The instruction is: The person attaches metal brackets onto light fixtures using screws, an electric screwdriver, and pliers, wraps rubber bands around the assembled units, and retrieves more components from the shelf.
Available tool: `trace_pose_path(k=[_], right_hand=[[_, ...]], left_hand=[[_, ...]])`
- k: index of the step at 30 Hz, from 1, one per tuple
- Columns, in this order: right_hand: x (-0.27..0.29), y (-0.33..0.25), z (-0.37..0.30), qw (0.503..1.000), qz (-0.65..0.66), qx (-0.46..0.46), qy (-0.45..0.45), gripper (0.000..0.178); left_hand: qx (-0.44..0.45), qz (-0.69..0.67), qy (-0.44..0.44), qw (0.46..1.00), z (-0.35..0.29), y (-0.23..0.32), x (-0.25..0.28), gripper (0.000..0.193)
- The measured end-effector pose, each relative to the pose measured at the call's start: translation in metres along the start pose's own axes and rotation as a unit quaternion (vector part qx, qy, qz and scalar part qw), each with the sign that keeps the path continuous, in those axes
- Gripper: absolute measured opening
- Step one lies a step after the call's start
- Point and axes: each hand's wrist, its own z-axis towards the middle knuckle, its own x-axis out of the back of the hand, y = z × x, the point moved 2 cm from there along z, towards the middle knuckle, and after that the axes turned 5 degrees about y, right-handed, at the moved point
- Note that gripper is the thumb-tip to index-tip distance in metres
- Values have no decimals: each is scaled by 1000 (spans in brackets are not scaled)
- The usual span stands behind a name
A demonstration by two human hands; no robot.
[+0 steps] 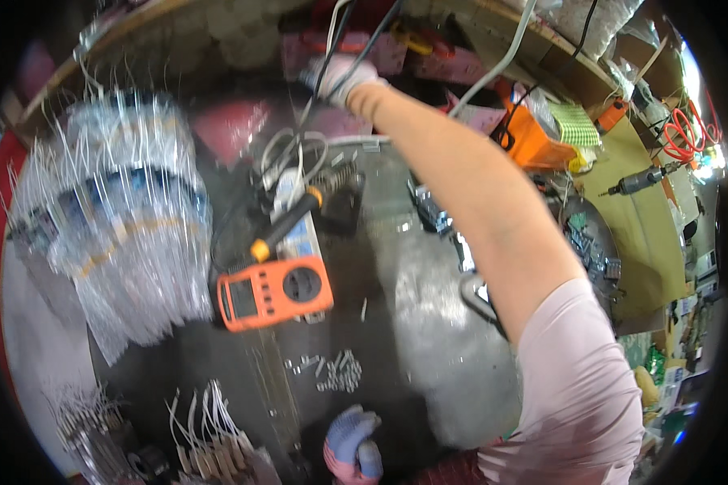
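My right arm reaches across the bench to its far side. My right hand (344, 78), in a pale glove, is up there beside hanging dark and white cables (332, 61); its fingers are blurred, so any grip is unclear. Low in the middle, near the front edge, is my left hand (353, 446) in a blue and pink glove. Its fingers curl in toward the thumb, and whatever they may hold is hidden. Just beyond it lies a loose pile of small screws (341, 373). Farther off rests an orange multimeter (275, 293), with a black-handled tool with orange ends (287, 225) behind it.
Clear bags with white wires (137, 234) are heaped at left. Wired parts (214, 453) stand front left. A white power strip (303, 238) lies under the black-handled tool. At right are an orange bin (534, 137), a dish of metal parts (594, 250) and a hanging power screwdriver (643, 179).
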Motion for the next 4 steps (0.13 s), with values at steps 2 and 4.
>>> trace_pose_path(k=[2,4], right_hand=[[54,-44,-6,990,63,-116,-53,29],[67,-36,-54,973,139,-177,-44,36]], left_hand=[[-2,-75,50,996,-5,-19,4,26],[-14,-86,38,995,-9,-26,-5,30]])
